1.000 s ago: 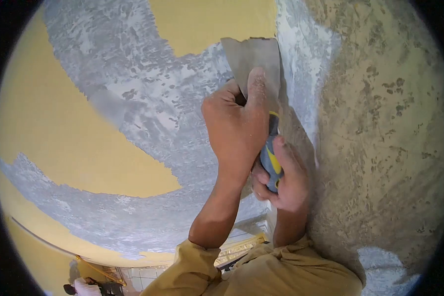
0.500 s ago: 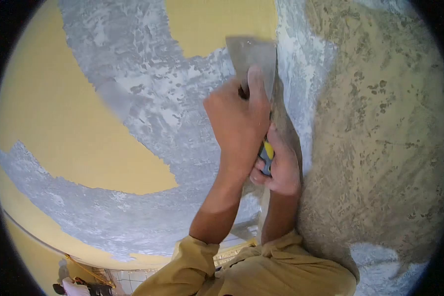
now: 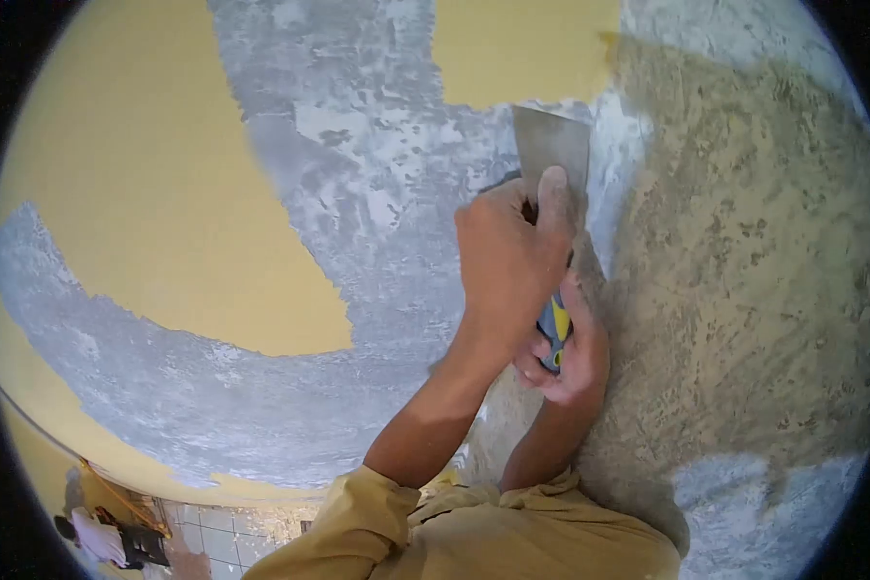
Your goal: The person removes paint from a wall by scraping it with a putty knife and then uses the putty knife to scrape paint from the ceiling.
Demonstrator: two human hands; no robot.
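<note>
A putty knife (image 3: 551, 145) with a flat grey steel blade and a blue-and-yellow handle lies against the wall (image 3: 145, 193), blade at 12 o'clock from the hands. The left hand (image 3: 507, 256) closes its grip over the blade's base, one finger pressing the metal. The right hand (image 3: 570, 353) wraps the handle at 6 o'clock. Scraped grey patches (image 3: 358, 174) cross yellow paint.

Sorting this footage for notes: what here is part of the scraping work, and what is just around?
In use: scraper, left hand on its blade, right hand on its handle, scraped wall.
Around: person below, tiled floor.
</note>
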